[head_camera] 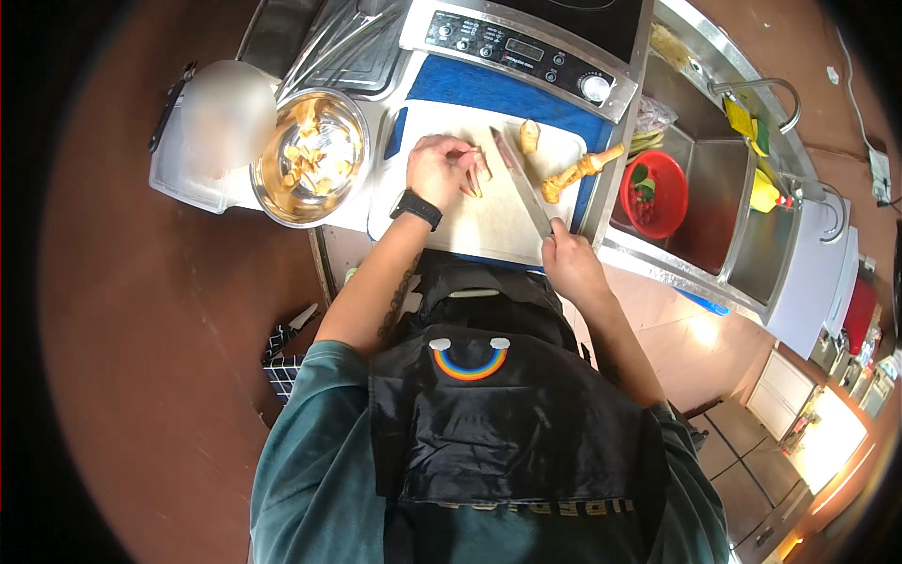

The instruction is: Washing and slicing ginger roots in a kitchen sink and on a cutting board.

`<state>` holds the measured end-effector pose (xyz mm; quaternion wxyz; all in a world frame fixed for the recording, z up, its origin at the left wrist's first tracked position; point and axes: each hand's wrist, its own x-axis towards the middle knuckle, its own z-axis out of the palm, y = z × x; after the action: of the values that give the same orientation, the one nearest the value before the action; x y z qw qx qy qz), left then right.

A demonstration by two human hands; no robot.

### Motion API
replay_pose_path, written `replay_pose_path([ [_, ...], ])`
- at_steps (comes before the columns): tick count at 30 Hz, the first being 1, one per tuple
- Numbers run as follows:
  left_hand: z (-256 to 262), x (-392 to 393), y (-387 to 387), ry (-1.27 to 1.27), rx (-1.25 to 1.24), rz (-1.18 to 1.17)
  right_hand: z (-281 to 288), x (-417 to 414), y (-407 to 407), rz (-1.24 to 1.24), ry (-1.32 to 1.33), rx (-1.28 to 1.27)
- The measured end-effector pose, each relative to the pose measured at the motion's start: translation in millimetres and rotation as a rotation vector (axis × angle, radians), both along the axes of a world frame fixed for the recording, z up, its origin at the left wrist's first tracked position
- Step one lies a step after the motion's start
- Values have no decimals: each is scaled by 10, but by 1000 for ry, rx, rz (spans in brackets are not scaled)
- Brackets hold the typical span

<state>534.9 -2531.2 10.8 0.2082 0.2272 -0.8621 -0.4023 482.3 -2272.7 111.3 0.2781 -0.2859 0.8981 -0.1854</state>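
My right hand [572,262] grips the handle of a kitchen knife [525,185], its blade slanting away over the white cutting board [486,229]. The bent fingers of my left hand [438,168] are around a few thin, reddish-edged cut root pieces [480,166], left of the blade. Right of the knife lies a long, knobbly root [579,173], perhaps galangal. A short root chunk [529,137] sits near the board's far side. On the left, a steel bowl [361,151] holds several pale slices [304,166].
An induction cooker [521,53] stands behind the board on a blue mat [486,86]. To the right, a red bowl [682,190] with red and green produce sits in the steel sink [722,190]. A plastic container [190,190], partly blurred, is left of the steel bowl.
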Motion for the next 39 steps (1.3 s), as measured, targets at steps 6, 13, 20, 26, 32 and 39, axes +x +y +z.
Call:
replay_pose_path([
  [6, -7, 43, 32, -46, 97, 11, -6, 4, -103, 70, -1, 26],
  [13, 7, 11, 9, -39, 62, -24, 20, -46, -164, 146, 56, 105],
  [20, 43, -9, 15, -43, -5, -22, 64, -46, -160, 210, 84, 173],
  [26, 95, -52, -17, -74, 16, -60, 192, -120, -234, 231, 41, 254],
  [32, 80, -51, -64, -125, 31, -104, 228, -183, -338, 280, -8, 278],
  [39, 149, -95, -45, -174, 132, -88, -436, -109, -215, 160, -1, 143],
])
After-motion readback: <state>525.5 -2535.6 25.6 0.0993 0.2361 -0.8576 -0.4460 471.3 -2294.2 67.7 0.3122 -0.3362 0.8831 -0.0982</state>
